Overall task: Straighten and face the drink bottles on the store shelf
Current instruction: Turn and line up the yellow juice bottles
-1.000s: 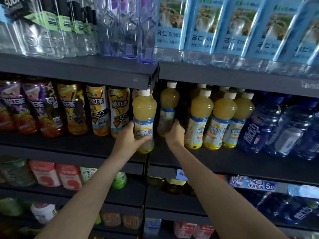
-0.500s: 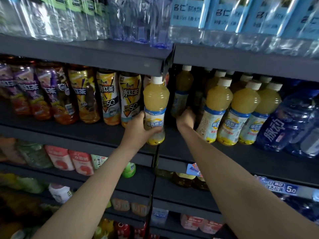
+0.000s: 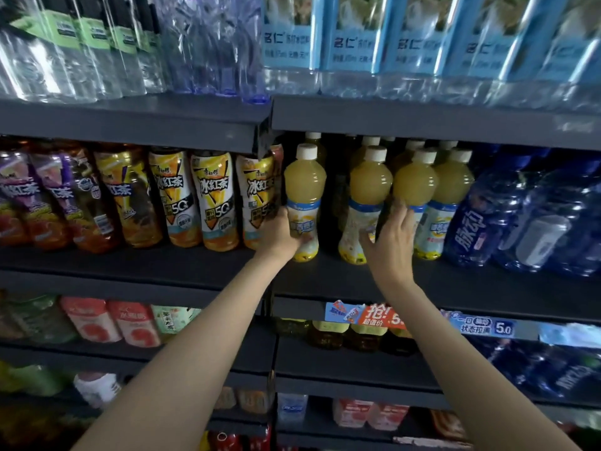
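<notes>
A row of yellow juice bottles with white caps stands on the dark middle shelf (image 3: 357,281). My left hand (image 3: 279,234) grips the lower body of the leftmost yellow bottle (image 3: 304,190), which stands upright at the shelf's left end. My right hand (image 3: 390,242) reaches between the second yellow bottle (image 3: 369,187) and the third yellow bottle (image 3: 414,180), thumb against the second bottle's label and fingers spread on the third. A fourth yellow bottle (image 3: 450,187) stands to the right. More yellow bottles stand behind in shadow.
Iced tea bottles (image 3: 211,196) fill the shelf to the left, blue sports drink bottles (image 3: 487,216) the right. Water bottles (image 3: 351,43) line the shelf above. Price tags (image 3: 487,327) hang on the shelf edge; lower shelves hold more drinks.
My right hand came out of the gap behind the leftmost bottle and moved right onto the second and third bottles. My left hand set its bottle down onto the shelf.
</notes>
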A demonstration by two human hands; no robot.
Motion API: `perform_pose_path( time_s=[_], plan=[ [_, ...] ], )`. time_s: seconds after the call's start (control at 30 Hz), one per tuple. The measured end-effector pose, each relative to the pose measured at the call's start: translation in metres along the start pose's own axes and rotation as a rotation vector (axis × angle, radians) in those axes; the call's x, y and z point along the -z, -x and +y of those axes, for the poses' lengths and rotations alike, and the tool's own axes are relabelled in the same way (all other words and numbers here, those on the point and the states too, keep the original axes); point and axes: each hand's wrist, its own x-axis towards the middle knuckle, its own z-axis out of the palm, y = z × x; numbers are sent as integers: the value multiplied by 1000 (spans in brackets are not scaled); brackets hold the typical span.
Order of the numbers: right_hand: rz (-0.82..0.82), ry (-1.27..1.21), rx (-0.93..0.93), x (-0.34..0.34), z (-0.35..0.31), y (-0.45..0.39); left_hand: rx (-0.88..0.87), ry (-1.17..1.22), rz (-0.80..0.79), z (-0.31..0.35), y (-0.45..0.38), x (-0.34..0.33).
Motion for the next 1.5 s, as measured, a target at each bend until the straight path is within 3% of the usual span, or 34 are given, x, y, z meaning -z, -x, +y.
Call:
perform_pose_path(
  time_s=[0.1,0.2,0.37,0.57,0.7,0.9,1.0,1.1,1.2,1.37,1.43,1.5],
  plan=[
    [-172,-58,-115,-13,4,-4,51,-62,30,8,-10,-9],
    [-160,-89,-225,-23,3,-7,78,-49,-5,11,-22,-14],
    [-153,-46,-216,-28,4,-12,107,-45,-43,9,-37,-17],
    [-177,-10,-207,-28,3,-17,99,-36,88,0,-17,-27],
    [-194,13,-202,-24,4,-18,-103,49,237,-9,15,-26],
    [-332,-62,-246,2,0,-25,-167,190,110,-11,48,-5],
    [-416,-282,-313,15,-10,-13,-155,220,-156,-8,55,5],
    [-550,-806,-492,27,-29,10,-82,321,-334,5,66,12],
    [-610,-1049,-511,41,-43,20,-59,433,-250,12,78,22],
    [-536,-1304,-856,51,-59,23,-466,-41,94,10,99,44],
    [-513,-1416,-916,50,-66,28,-615,-140,127,11,105,54],
    [-471,-1434,-869,52,-70,32,-558,-6,85,15,110,64]
  ],
)
